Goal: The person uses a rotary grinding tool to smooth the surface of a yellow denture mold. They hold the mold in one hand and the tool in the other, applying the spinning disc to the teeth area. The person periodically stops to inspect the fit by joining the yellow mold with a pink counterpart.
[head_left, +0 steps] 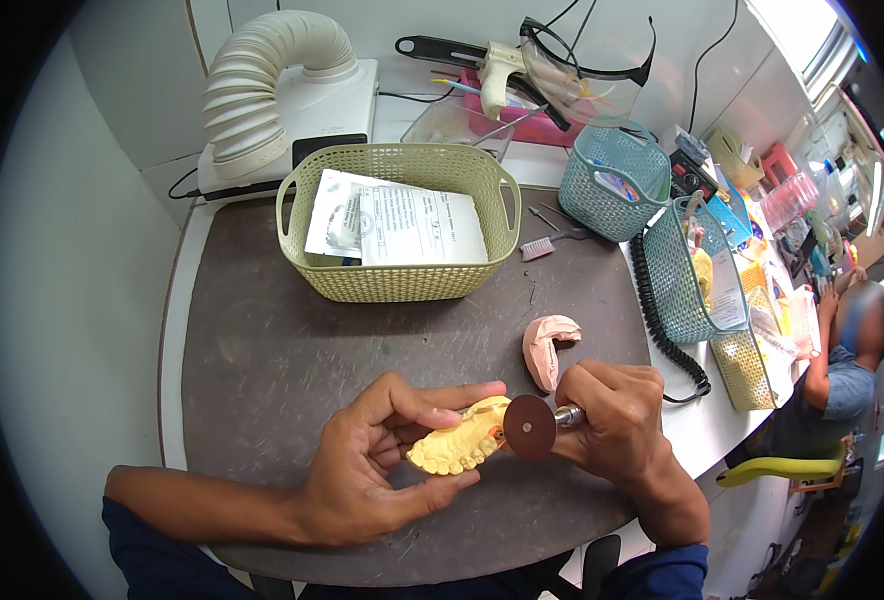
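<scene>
My left hand (367,470) is closed around a yellow dental model (452,447) with a row of teeth, thumb on its near edge and fingers on the far one. A small orange-red patch shows on the model's right end. My right hand (612,415) grips a rotary handpiece (568,415) with a metal nose. Its round brown disc (529,427) stands at the model's right end; whether it touches I cannot tell. Just beyond my right hand, a pink curved plaster piece (548,350) lies on the dark mat.
An olive basket (392,282) with papers and packets stands behind my hands. Back right are a toothbrush (539,247), a blue basket (607,195) and a black coiled cord (657,330). A white hose unit (337,100) stands back left. Another person (852,360) sits far right.
</scene>
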The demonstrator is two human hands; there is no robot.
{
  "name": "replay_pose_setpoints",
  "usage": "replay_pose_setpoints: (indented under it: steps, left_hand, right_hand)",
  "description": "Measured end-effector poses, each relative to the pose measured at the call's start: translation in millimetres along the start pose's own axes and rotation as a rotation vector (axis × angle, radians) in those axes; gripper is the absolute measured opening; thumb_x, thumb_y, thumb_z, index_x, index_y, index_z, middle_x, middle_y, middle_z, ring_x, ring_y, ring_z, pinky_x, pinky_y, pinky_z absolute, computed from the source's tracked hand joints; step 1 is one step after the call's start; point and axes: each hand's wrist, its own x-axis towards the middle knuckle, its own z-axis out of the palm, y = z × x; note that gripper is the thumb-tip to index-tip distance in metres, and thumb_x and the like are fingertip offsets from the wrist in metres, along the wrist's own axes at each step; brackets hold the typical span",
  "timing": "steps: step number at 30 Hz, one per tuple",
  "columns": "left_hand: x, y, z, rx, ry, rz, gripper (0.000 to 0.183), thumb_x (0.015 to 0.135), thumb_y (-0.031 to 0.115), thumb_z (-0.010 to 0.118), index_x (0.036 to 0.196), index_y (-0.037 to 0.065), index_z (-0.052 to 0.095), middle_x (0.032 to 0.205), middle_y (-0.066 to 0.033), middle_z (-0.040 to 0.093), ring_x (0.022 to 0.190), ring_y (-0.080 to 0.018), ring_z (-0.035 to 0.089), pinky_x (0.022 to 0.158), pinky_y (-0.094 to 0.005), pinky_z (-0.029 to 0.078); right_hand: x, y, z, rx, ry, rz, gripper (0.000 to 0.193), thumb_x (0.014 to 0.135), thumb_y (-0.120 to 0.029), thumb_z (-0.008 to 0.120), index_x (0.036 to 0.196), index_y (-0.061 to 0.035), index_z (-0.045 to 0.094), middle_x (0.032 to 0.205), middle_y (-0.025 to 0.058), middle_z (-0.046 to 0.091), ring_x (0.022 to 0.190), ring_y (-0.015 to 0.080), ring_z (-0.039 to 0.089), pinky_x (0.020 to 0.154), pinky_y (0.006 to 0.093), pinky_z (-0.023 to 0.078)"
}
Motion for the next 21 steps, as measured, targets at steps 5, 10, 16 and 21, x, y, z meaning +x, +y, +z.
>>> replay_pose_setpoints:
  steps: [5,10,16,21]
  left_hand:
    - [-0.6,-0.9,1.1,-0.003,0.016,-0.001,0.042,0.083,-0.011,0.065,0.112,0.004,0.039,0.138,-0.0354,0.043,0.13,-0.0314,0.049,0.107,-0.0369,0.045]
    - [0.3,-1.0,0.4,0.008,0.011,0.006,0.041,0.083,-0.01,0.066,0.111,0.004,0.04,0.136,-0.0355,0.044,0.129,-0.0315,0.05,0.107,-0.0369,0.045]
    - [1.3,-0.3,0.3,-0.005,0.008,0.008,0.041,0.083,-0.01,0.066,0.111,0.003,0.04,0.135,-0.0364,0.044,0.128,-0.0327,0.051,0.106,-0.0369,0.046]
    - [0.1,-0.6,0.3,0.014,0.013,0.013,0.041,0.083,-0.01,0.066,0.111,0.003,0.04,0.135,-0.0369,0.044,0.128,-0.0333,0.051,0.106,-0.0366,0.046]
  right_hand:
    - [-0.3,-0.8,0.2,-0.011,-0.008,-0.001,0.049,0.064,-0.043,0.086,0.063,-0.0102,0.05,0.052,0.0013,0.048,0.042,0.0192,0.053,0.041,0.031,0.04]
    - [-1.0,0.6,1.2,-0.003,-0.005,-0.018,0.049,0.063,-0.044,0.086,0.063,-0.0104,0.05,0.053,0.0012,0.048,0.043,0.0196,0.053,0.041,0.0312,0.041]
    - [-2.0,0.6,0.8,-0.018,-0.025,-0.016,0.049,0.063,-0.046,0.085,0.064,-0.0105,0.051,0.053,0.0011,0.047,0.043,0.0197,0.054,0.042,0.0314,0.041]
    - [-2.0,-0.1,0.7,-0.019,-0.029,-0.019,0.049,0.063,-0.045,0.085,0.064,-0.0105,0.051,0.054,0.001,0.048,0.044,0.0199,0.054,0.042,0.0315,0.041]
